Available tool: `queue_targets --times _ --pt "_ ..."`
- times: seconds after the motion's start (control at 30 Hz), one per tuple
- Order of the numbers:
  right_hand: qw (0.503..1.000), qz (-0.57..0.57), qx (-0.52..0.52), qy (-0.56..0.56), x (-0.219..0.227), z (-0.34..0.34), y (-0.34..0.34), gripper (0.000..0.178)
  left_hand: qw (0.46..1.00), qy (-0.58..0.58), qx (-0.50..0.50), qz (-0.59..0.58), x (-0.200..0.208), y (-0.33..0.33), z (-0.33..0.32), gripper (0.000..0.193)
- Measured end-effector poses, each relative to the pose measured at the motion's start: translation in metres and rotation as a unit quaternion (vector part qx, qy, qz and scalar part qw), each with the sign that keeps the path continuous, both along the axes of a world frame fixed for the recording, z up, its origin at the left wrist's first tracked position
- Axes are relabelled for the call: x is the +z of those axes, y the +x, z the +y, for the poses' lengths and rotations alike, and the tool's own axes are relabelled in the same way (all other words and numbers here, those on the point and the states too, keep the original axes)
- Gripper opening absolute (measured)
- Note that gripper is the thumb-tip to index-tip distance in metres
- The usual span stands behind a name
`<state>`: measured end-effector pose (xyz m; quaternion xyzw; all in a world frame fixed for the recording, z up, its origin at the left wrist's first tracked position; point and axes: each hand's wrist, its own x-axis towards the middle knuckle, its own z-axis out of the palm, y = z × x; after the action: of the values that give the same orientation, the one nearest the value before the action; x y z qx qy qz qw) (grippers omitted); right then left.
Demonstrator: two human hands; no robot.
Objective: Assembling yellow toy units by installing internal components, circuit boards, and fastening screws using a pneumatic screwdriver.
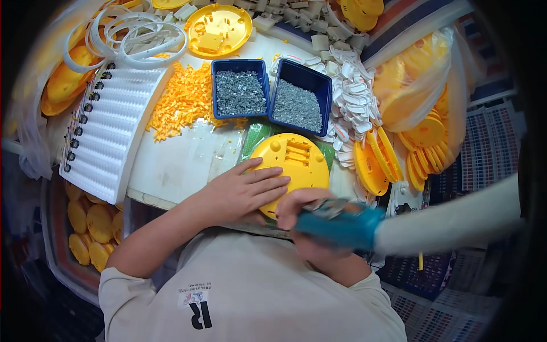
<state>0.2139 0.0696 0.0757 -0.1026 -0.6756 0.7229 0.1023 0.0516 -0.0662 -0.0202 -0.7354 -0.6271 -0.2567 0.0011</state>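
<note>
A round yellow plastic casing [310, 178] with an open battery compartment lies on a green mat [257, 134] at the near edge of the table. My left hand [242, 191] rests on its left side, fingers stretched out and pressing flat. Closed around a teal power screwdriver [342, 223], my right hand [302, 216] is at the casing's near right edge. The tool lies tilted sideways and is blurred by motion; its tip is hidden. A thick white sleeve [450, 214] runs from its back end to the right.
Beyond the casing stand two blue bins of small metal parts, the left bin [212, 85] and the right bin [329, 100]. Orange plastic pieces [179, 97] lie leftward, beside a white ridged tray [111, 122]. White parts [353, 94] and yellow shells [376, 159] crowd the right.
</note>
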Motion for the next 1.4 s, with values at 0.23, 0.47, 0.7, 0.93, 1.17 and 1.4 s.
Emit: queue_targets --times 0.23,0.47,0.7,0.93,1.17,1.4 --pt "0.957 0.255 -0.126 -0.050 0.045 0.082 -0.041 0.095 0.997 0.060 -0.041 0.023 0.028 -0.007 0.035 0.075" --pt "0.855 0.232 -0.325 0.331 0.019 0.112 -0.028 0.046 0.985 0.085 0.008 -0.152 0.083 -0.042 0.050 0.053" --pt "0.878 0.200 -0.225 0.373 -0.027 0.082 -0.013 0.036 0.983 0.113 0.032 -0.139 0.076 -0.039 0.051 0.057" --pt "0.936 0.128 -0.194 0.265 -0.027 0.082 -0.004 0.037 0.973 0.219 0.051 -0.055 0.061 -0.021 0.046 0.052" --pt "0.988 0.028 -0.145 0.042 -0.035 0.085 0.029 0.031 0.986 0.157 -0.048 0.017 0.037 0.016 -0.004 0.026" --pt "0.975 -0.031 -0.171 0.138 -0.074 0.074 0.053 0.028 0.995 0.096 -0.034 -0.004 0.011 0.037 -0.027 0.030"
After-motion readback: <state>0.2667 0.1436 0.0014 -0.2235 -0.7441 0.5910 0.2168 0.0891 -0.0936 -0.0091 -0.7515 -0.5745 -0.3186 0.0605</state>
